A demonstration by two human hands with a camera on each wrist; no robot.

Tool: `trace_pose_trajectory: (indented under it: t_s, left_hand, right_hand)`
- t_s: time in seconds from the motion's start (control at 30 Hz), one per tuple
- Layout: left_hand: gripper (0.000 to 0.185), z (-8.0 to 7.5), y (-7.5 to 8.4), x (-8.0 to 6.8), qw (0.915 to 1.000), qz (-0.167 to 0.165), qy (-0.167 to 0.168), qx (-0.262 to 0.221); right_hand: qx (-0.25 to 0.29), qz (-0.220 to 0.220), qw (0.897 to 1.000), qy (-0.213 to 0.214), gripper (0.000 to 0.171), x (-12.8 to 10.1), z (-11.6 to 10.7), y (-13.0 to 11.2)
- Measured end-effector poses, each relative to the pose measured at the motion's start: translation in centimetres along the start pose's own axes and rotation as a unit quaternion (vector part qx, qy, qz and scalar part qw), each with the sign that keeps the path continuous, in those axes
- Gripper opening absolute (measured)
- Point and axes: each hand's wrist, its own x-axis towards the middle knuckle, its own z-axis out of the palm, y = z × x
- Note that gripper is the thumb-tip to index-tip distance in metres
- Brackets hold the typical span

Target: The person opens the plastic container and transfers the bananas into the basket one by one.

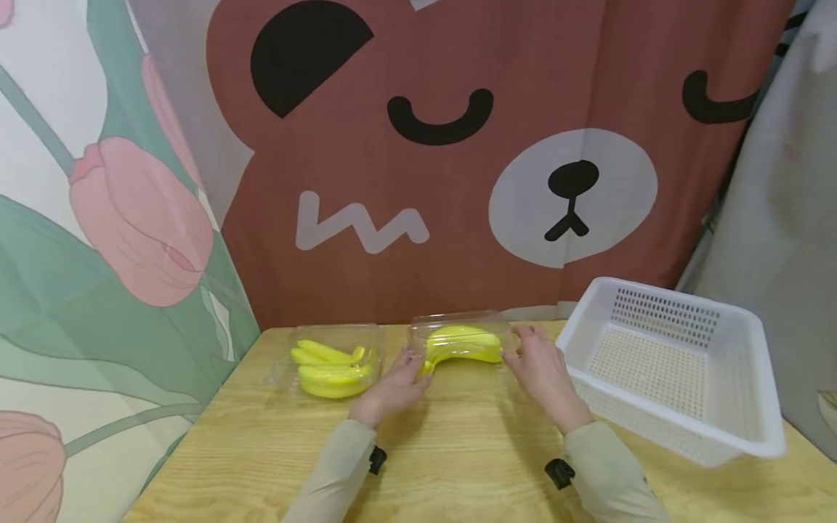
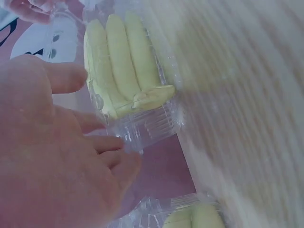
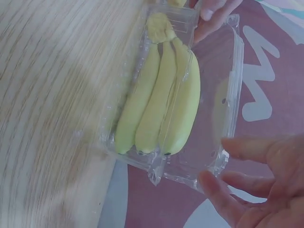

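A clear plastic clamshell box (image 1: 461,317) stands at the table's back edge with a bunch of yellow bananas (image 1: 467,343) inside. Its lid stands partly raised in the right wrist view. My left hand (image 1: 395,388) is at the box's left end, and the left wrist view has its fingers (image 2: 111,142) fairly straight, fingertips right at the plastic. At the opposite end is my right hand (image 1: 543,370). In the right wrist view its thumb and forefinger are spread, with the fingertips (image 3: 209,180) at the box's corner rim.
Left of my left hand sits a second clear box (image 1: 346,334) with more bananas (image 1: 333,378). A white perforated basket (image 1: 739,436) stands on the right side of the wooden table (image 1: 458,465). A curtain (image 1: 445,269) with a bear print hangs right behind the table.
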Motion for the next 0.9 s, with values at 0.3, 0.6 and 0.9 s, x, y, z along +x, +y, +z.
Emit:
trace_pose_trajectory:
  t_s: [0.3, 0.6, 0.9]
  left_hand:
    - [0.07, 0.36, 0.23, -0.28, 0.999, -0.038, -0.014, 0.021]
    - [0.065, 0.06, 0.62, -0.33, 0.9991, -0.036, -0.02, 0.013]
    - [0.062, 0.15, 0.45, 0.01, 0.9993, -0.027, -0.009, 0.023]
  right_hand:
    - [0.014, -0.005, 1.0, 0.006, 0.043, 0.22, 0.23, -0.01]
    - [0.01, -0.049, 0.998, 0.03, 0.035, 0.15, 0.22, 0.01]
    - [0.018, -0.107, 0.994, -0.033, 0.075, 0.48, -0.23, 0.07]
